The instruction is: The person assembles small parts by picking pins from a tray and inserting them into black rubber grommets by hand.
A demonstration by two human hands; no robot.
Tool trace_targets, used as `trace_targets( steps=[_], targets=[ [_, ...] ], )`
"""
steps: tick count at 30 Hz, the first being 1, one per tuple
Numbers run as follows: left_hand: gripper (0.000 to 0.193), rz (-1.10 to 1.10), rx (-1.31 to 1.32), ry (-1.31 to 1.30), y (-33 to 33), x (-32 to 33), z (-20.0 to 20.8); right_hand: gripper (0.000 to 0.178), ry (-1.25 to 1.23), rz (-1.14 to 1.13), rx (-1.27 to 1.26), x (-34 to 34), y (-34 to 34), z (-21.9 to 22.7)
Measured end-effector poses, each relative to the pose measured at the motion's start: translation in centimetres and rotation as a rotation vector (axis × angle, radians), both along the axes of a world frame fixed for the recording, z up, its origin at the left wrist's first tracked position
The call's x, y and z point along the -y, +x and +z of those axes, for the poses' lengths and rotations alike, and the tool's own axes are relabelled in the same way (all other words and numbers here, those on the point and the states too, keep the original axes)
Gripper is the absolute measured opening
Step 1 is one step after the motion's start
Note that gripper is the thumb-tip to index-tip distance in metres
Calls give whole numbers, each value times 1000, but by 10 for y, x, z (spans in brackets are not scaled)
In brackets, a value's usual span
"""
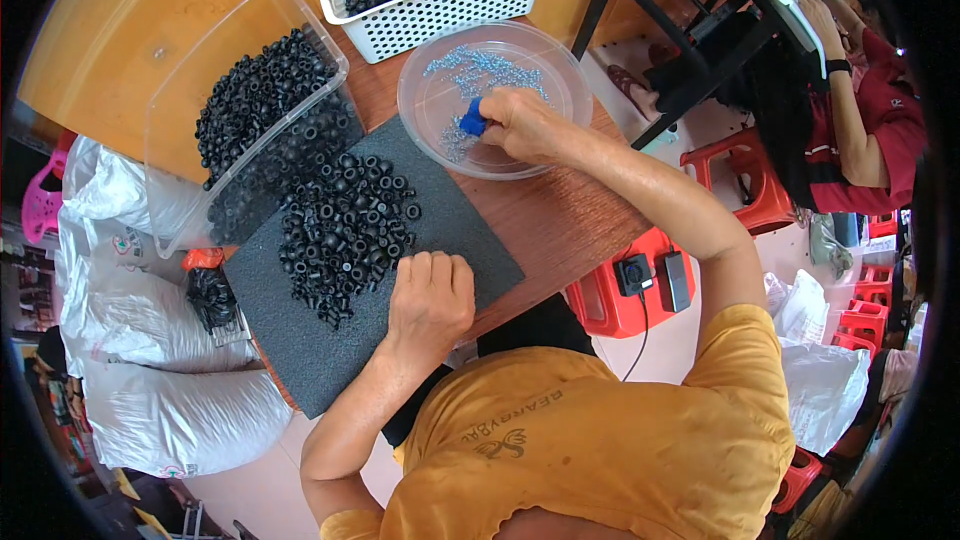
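My right hand (522, 126) reaches into a round clear plastic dish (575, 90), its fingers drawn together and a blue covering (473, 118) at a fingertip. Small bluish-silver metal pieces (485, 70) lie scattered in the dish; whatever the fingers pinch is hidden. My left hand (432, 298) rests closed at the near right part of a dark grey foam mat (330, 365), and its contents, if any, cannot be seen. Beside it on the mat spreads a heap of small black ring-shaped parts (345, 225).
A clear bin (335, 65) of black parts leans at the left. Behind the dish stands a white perforated basket (430, 25) with more. White sacks (180, 410) flank the wooden table (560, 240). A red stool (600, 305) holds black devices. Another person (860, 130) works at the far right.
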State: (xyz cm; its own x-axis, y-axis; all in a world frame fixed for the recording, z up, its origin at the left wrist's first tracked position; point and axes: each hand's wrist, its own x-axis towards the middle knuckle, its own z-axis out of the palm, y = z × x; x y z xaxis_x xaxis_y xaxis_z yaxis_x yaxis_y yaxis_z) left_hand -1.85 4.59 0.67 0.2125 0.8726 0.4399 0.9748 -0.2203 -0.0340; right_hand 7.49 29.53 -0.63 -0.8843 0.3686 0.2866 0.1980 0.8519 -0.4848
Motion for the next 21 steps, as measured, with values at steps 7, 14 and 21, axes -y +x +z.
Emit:
trace_targets(
  steps=[7,14,21],
  targets=[
    [25,76,148,27,-2,13,-14,11,51,69,-165,7,1,6],
    [23,200,232,66,-3,19,-19,14,146,129,4,14,8,5],
    [18,263,341,143,2,19,-21,12,149,114,18,8,11,0]
  ],
)
